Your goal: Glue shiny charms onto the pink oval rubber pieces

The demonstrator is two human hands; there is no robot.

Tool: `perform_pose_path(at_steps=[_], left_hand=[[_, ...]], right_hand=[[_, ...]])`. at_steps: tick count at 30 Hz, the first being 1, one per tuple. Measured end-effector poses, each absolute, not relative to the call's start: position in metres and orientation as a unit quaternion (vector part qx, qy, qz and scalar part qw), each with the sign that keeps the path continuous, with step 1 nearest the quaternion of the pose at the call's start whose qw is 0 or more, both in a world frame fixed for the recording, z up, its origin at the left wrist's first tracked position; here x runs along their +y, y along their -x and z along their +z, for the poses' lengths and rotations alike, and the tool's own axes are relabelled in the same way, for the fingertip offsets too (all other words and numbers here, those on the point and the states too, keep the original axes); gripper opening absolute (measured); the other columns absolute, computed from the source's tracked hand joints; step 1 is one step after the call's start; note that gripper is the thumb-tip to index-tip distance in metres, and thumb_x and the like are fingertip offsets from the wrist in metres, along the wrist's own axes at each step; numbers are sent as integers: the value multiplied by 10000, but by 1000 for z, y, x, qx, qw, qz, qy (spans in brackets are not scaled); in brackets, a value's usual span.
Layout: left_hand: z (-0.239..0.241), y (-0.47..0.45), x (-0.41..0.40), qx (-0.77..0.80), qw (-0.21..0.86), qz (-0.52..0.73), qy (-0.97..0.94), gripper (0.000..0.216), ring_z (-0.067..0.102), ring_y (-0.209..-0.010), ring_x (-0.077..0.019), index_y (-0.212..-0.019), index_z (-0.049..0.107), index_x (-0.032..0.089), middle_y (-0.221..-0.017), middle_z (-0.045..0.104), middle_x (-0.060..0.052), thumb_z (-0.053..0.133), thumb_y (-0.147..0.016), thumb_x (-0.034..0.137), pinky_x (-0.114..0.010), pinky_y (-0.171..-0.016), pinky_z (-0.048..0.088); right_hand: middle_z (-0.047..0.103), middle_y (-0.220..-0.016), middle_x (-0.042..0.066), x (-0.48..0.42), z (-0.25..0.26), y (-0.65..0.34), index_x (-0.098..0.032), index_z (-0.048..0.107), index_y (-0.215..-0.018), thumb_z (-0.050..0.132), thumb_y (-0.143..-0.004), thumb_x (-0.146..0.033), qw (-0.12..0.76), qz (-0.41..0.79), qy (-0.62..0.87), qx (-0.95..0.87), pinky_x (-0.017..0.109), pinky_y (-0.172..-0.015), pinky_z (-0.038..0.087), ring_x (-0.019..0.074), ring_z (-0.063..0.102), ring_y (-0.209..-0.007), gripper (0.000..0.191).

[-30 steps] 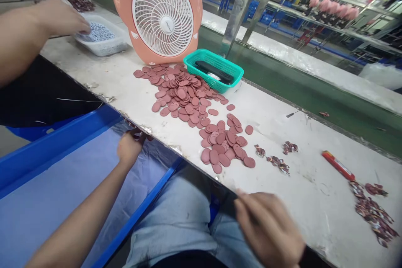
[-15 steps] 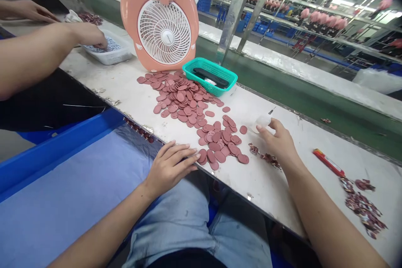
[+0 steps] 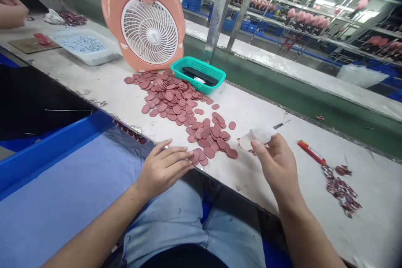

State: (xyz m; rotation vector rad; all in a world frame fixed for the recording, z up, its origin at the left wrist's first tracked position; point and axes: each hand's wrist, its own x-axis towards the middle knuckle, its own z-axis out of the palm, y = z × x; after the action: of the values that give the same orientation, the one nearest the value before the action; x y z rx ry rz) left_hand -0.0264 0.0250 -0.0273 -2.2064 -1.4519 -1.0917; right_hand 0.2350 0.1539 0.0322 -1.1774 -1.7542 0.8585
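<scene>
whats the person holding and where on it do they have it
The right hand pinches a translucent plastic piece at its right end; its exact kind is unclear. The left hand holds nothing, resting beside the pink oval pieces.

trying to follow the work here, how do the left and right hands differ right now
Palm down, the left hand lies flat, while the right hand is raised and curled. The left's fingertips rest on the pink oval pieces, whereas the right holds a clear plastic piece. Both are bare and over the white bench.
</scene>
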Motion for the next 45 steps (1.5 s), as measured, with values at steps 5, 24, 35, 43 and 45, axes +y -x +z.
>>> perform_pose_path(at_steps=[5, 24, 35, 43, 45], left_hand=[[-24, 19, 29, -516, 110, -352, 773, 235, 731, -865, -191, -1169, 684, 227, -942, 798, -21, 687, -934, 230, -423, -978, 484], [-6, 1, 51, -573, 139, -542, 599, 131, 739, -771, -178, -963, 788, 228, -876, 785, -36, 722, -885, 146, -296, -722, 593], [3, -19, 54, -535, 27, -663, 523, 161, 707, -729, -180, -837, 815, 271, -811, 788, -15, 786, -791, 119, -325, -718, 581], [15, -22, 60, -571, -296, -726, 243, 307, 650, -619, -150, -732, 747, 191, -704, 701, -17, 803, -769, 491, -227, -470, 554], [19, -27, 57, -555, -363, -719, 207, 373, 634, -566, -141, -696, 745, 175, -659, 691, -17, 852, -687, 533, -216, -439, 539]], right_hand=[[707, -1088, 61, 117, 14, -234, -243, 647, -1104, 707, -883, -482, 441, 391, 433, -682, 374, -866, 538, 230, 675, -980, 331], [590, -765, -29, 93, 14, -167, -226, 502, -985, 647, -891, -498, 435, 658, 354, -503, 248, -537, 491, 134, 572, -629, 322], [643, -738, -22, 104, 26, -142, -214, 505, -940, 795, -727, -462, 411, 720, 330, -451, 236, -496, 480, 135, 596, -603, 437], [680, -903, 11, 136, 34, -167, -224, 602, -951, 828, -703, -331, 455, 592, 419, -517, 257, -621, 510, 176, 619, -795, 352], [668, -899, 8, 131, 36, -171, -231, 595, -949, 808, -740, -374, 455, 586, 417, -525, 253, -600, 511, 171, 614, -783, 331]])
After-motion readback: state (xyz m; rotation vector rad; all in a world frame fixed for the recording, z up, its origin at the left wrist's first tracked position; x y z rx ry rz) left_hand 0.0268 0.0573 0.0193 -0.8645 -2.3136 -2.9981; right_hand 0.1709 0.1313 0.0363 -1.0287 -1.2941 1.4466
